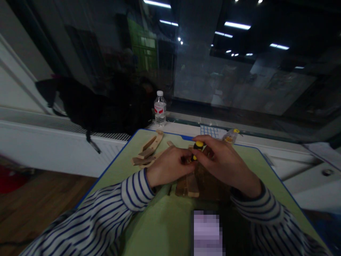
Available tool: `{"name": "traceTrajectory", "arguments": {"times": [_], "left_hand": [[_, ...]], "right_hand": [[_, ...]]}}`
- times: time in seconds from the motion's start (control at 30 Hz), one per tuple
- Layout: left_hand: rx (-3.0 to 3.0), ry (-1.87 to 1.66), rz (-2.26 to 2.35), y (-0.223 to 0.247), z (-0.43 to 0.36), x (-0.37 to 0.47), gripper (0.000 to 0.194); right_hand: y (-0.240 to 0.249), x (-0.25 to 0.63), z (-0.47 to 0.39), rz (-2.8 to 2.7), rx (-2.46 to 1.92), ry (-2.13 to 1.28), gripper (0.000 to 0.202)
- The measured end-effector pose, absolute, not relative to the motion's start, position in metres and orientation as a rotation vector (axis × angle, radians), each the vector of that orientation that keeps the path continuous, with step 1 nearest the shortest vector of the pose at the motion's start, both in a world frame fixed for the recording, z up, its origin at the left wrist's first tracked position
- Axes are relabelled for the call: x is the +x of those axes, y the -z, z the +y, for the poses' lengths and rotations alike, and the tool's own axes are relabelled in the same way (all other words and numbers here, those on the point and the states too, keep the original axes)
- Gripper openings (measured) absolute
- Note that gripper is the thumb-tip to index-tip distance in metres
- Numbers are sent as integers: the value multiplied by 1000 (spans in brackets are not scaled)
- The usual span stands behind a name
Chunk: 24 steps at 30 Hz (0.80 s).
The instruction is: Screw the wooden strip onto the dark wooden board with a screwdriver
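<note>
A screwdriver point(198, 145) with a yellow and black handle stands over the wooden pieces, its shaft and tip hidden by fingers. My right hand point(226, 161) is closed around its handle. At the lower end of the handle, my left hand point(172, 163) has its fingers curled and pressed together; what they pinch is hidden. Beneath both hands lies a wooden strip point(192, 185), resting on a darker brown board point(211, 188). To the left of my left hand, several loose wooden parts point(150, 145) with drilled holes lie in a pile.
The green table point(149, 220) has a blue edge. A blurred pinkish rectangle point(207, 231) shows at the near edge. Behind it, a water bottle point(160, 109) and a clear bag point(231, 136) with a yellow top stand by the window. A black bag point(106, 106) rests over the radiator.
</note>
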<state>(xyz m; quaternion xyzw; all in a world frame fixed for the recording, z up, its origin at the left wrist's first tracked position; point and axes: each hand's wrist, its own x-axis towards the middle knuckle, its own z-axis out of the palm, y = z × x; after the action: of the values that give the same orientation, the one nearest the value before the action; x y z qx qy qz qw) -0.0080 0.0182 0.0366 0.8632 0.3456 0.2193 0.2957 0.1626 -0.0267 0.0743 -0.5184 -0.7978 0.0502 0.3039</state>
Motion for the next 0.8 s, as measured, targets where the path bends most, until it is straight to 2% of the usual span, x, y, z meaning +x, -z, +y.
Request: {"name": "traceTrajectory", "arguments": {"times": [0.27, 0.5, 0.7, 0.8], "left_hand": [[2302, -603, 938, -35, 17, -7, 21], [2273, -637, 958, -37, 18, -8, 28], [2286, -634, 962, -36, 18, -7, 27], [2296, -622, 936, -35, 19, -7, 27]], "right_hand": [[-74, 163, -24, -2119, -1387, -153, 28], [-74, 164, -26, -2111, -1387, -163, 27], [-75, 163, -27, -2111, -1404, -148, 38], [-75, 163, -28, -2133, -1382, -139, 37]]}}
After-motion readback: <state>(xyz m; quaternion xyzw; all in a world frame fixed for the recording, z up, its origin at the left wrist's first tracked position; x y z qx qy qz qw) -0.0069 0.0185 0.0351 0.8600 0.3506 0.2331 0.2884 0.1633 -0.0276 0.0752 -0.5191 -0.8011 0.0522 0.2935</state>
